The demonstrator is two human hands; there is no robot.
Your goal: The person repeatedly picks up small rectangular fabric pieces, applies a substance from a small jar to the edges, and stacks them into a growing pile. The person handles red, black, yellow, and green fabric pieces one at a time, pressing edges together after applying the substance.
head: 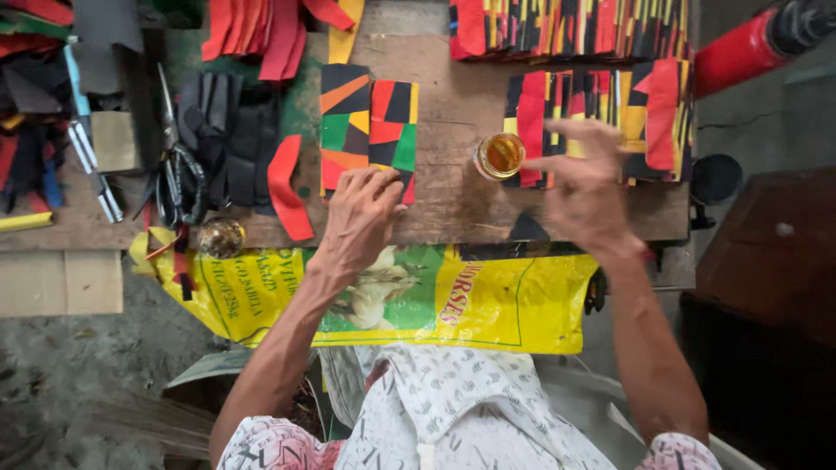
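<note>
While the left hand (361, 213) rests with bent knuckles on the lower edge of a patchwork panel (392, 130) of red, black, green and yellow pieces, its fingers curl together, pressing the piece flat against the wooden board (453, 187). Just beyond the spread, loosely bent fingers of the right hand (588, 187) stands a small jar of amber glue (500, 155), their tips near its rim but holding nothing. Beneath and past those fingers lie stacked patchwork strips (644, 113). Well off the left fingers lie a red curved cutout (285, 187), black pieces (231, 139) and scissors (174, 165).
</note>
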